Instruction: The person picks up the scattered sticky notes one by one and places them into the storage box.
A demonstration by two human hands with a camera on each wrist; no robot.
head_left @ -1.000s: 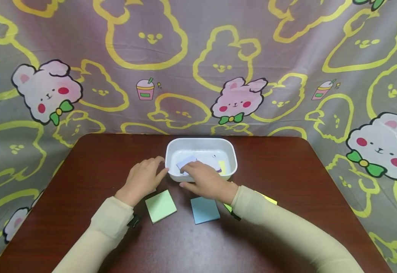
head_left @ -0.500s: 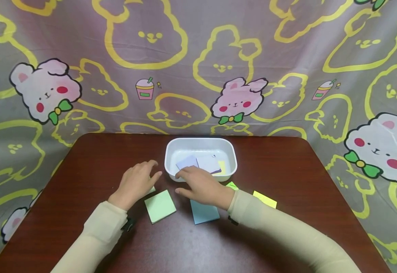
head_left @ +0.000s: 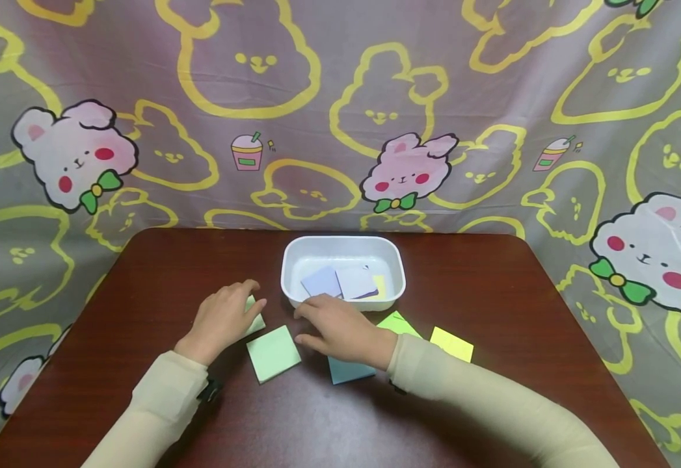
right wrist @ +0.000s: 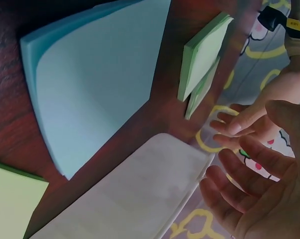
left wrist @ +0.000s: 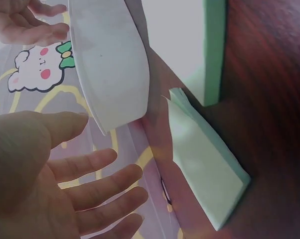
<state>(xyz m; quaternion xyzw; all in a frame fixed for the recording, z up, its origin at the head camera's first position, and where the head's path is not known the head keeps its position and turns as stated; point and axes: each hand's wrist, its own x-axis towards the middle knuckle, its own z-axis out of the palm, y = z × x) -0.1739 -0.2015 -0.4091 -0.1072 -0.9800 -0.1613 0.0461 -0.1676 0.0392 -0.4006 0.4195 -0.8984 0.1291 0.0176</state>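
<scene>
My left hand (head_left: 220, 322) hovers left of the white tub, fingers loosely spread and holding nothing. A pale green sticky-note pad (head_left: 255, 316) lies partly hidden beneath it, and a larger light green pad (head_left: 274, 354) sits just to its right. In front of the tub's near wall, my right hand (head_left: 343, 328) hangs with relaxed fingers and an empty palm, over a blue sticky-note pad (head_left: 352, 372) that it partly covers. Inside the white tub (head_left: 296, 260) lie a lavender pad (head_left: 320, 283), a whitish pad (head_left: 356, 281) and a yellow piece (head_left: 380, 286).
Right of my right hand are a bright green pad (head_left: 397, 323) and a yellow pad (head_left: 453, 344), partly behind the sleeve. All rest on a dark brown table (head_left: 480, 286), with a cartoon-patterned curtain (head_left: 317, 130) along its back edge.
Both hands have drawn back from the tub toward the person, the left one also moving leftward. The pads in the tub, the small pale green pad and the bright green pad show more now.
</scene>
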